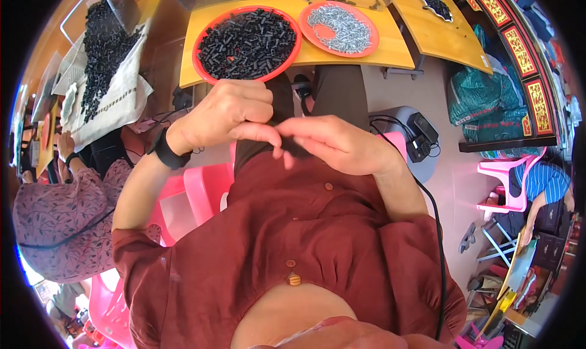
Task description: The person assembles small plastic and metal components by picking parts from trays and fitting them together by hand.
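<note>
My left hand [242, 109] is curled into a fist, its thumb bent toward my right hand [343, 142], with a black watch on the wrist. The fingers of my right hand are pressed together in a pinch, and the fingertips of both hands meet above my lap. Anything held between them is too small or hidden to make out. Just beyond the left hand, a round red tray [196, 51] is heaped with small black plastic pieces [249, 40]. Beside it sits an orange-red plate [370, 28] with small silver metal pieces [342, 30].
A wooden table [390, 47] carries the trays, with clear bins at its back. On the left, black pieces [101, 50] spill over a white cloth [116, 108] near a co-worker in a patterned top [67, 214]. A black cable runs along my right side, past a grey stool [421, 159].
</note>
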Available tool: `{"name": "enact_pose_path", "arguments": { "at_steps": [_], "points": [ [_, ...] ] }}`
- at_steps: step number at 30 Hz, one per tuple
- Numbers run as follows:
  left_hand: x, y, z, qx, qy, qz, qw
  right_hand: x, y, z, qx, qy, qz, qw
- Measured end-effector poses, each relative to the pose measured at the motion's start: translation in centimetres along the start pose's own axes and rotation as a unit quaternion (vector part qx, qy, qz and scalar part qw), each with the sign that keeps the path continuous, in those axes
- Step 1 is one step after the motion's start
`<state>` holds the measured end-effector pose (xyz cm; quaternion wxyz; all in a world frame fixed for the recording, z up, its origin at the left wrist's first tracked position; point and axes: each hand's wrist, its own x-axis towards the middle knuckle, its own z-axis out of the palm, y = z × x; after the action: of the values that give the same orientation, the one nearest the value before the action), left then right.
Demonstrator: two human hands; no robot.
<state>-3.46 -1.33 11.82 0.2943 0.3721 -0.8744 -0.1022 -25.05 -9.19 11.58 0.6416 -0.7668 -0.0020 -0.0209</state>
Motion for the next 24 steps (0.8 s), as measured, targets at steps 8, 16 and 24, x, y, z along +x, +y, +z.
{"name": "enact_pose_path", "arguments": {
  "at_steps": [8,16,24],
  "points": [
    [2.6,-2.4,1.3,-0.230,0.088,-0.158,0.956,0.3,1.1,-2.8,0.065,0.192,0.025,0.979],
    [3.0,-3.7,1.5,-0.327,0.149,-0.350,0.865,-1.1,0.7,-11.7,-0.170,0.515,0.047,0.839],
    [1.8,-6.7,0.6,-0.372,0.159,-0.452,0.795,-0.5,5.9,-23.4,-0.303,0.578,0.334,0.680]
  ]
}}
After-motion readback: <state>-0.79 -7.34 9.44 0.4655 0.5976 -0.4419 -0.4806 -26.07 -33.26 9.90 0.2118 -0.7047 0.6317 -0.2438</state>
